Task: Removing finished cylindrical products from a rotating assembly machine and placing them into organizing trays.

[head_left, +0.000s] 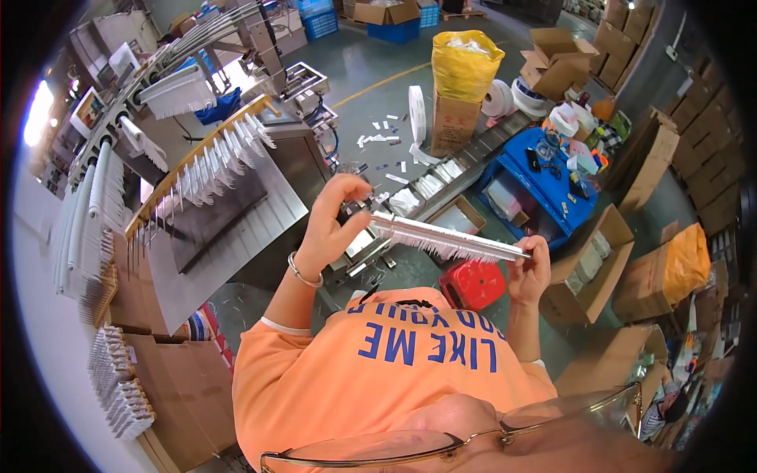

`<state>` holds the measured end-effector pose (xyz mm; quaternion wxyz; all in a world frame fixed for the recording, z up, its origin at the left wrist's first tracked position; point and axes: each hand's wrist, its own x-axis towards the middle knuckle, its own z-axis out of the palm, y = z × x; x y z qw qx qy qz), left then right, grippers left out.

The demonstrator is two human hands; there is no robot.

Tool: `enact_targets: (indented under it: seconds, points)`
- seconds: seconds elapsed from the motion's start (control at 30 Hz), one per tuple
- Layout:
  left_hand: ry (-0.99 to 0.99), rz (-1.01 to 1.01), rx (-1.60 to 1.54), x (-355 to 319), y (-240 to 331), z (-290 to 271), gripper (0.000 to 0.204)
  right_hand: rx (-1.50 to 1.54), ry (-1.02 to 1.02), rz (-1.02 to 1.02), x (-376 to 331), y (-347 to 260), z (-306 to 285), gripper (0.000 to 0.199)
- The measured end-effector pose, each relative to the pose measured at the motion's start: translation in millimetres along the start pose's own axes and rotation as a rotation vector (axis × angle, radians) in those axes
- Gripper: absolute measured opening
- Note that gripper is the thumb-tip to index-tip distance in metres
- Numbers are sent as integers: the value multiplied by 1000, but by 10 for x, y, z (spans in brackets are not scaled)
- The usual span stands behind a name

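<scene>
A long, narrow metal rod lined with thin white pieces [445,238] spans the space before my chest, its fringe hanging down. Its right end is gripped between the thumb and fingers of my right hand [531,272]. Next to the left end is my left hand [335,214], thumb and curved fingers apart; whether the thumb touches the rod is hard to make out. Similar white-fringed pieces [225,162] hang in a row from a yellow bar [189,162] over the metal table [272,211] on my left.
A narrow conveyor [481,150] carries white bundles beyond my hands. A blue cart [512,162] with loose items stands to its right. Below the rod is a red stool [477,285]. An open carton [587,264] stands right; a yellow bag [465,67] tops another carton. White scraps litter the floor.
</scene>
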<state>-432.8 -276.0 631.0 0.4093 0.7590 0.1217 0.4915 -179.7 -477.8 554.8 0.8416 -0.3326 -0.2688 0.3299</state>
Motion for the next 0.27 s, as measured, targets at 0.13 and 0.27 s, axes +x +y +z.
enact_targets:
  seconds: [0.13, 0.27]
  points:
    - [-142, -330, -12, -169, 70, -90, 9, -31, -28, -25, 165, 71, 84, 15]
    - [68, -267, 134, -342, 138, -155, 11, -134, -91, -40, 405, 183, 131, 18]
